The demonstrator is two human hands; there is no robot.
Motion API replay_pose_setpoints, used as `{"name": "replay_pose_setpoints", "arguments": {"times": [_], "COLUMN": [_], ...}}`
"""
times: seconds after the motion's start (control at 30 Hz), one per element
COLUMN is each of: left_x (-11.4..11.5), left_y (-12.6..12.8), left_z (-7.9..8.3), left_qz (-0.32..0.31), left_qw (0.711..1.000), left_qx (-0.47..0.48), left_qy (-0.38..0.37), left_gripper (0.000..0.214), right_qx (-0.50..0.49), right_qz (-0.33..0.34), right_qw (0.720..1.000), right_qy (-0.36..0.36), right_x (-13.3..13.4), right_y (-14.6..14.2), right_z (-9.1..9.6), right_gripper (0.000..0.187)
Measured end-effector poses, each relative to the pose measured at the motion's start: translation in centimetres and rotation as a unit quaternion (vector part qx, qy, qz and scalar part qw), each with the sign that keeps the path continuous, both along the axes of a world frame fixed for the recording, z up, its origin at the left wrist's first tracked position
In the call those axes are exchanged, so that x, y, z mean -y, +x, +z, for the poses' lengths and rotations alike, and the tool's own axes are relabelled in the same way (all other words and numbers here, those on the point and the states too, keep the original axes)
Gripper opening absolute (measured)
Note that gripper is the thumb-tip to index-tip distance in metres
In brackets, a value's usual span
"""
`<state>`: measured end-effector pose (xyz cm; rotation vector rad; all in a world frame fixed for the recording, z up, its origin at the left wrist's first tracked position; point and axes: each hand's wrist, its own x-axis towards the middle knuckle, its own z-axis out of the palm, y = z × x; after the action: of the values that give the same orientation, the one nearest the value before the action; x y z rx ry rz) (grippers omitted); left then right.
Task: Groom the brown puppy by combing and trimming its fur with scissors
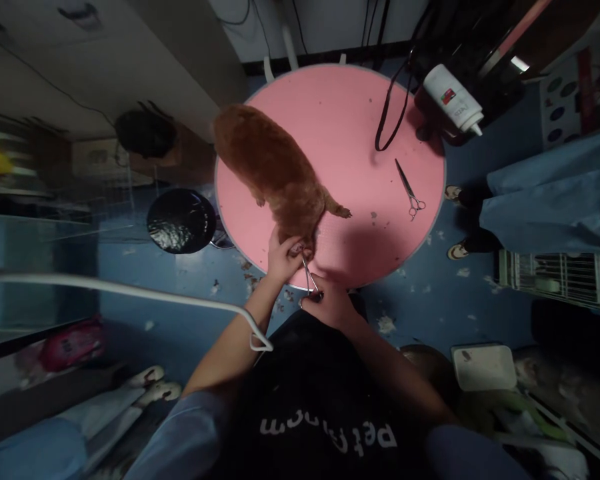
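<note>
A brown, curly-coated dog [267, 157] is on the round pink table [350, 127], its head at the near edge and one front leg stretched to the right. My left hand [284, 259] is closed on the dog's ear [298, 249], whose pinkish inner side shows. In my right hand [327, 301] is a slim metal tool with scissor handles [308, 273]; whether it is scissors or forceps I cannot tell. Its two shanks stand apart at the handle end, and its tip is at the ear.
Scissors [409, 190] and a black loop leash [393, 113] are on the table's right side, near a white bottle [453, 99]. A black round stool [181, 221] stands left. A white bar [180, 293] crosses from the left. People in blue stand at right and lower left.
</note>
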<state>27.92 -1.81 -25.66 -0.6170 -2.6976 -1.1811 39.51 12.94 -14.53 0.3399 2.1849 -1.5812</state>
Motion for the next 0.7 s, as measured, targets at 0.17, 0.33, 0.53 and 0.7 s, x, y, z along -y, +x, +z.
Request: {"name": "replay_pose_setpoints", "arguments": {"times": [0.17,0.33,0.53,0.7], "left_x": [0.12,0.07,0.0,-0.02], "left_y": [0.08,0.0,-0.06,0.05], "left_z": [0.28,0.85,0.94,0.87], "left_qz": [0.0,-0.006,-0.015,-0.01], "left_qw": [1.0,1.0,1.0,1.0], "left_qx": [0.003,0.001,0.006,-0.005], "left_qy": [-0.02,-0.025,-0.018,-0.013], "left_gripper": [0.043,0.042,0.042,0.043], "right_qx": [-0.019,-0.025,-0.01,-0.022], "right_qz": [0.007,0.018,-0.005,0.004], "right_qw": [0.996,0.993,0.996,0.995], "right_qy": [0.084,0.11,0.089,0.098], "right_x": [0.6,0.68,0.69,0.92], "right_y": [-0.51,-0.41,0.03,-0.31], "right_z": [0.28,0.3,0.62,0.65], "right_gripper": [0.011,0.011,0.009,0.008]}}
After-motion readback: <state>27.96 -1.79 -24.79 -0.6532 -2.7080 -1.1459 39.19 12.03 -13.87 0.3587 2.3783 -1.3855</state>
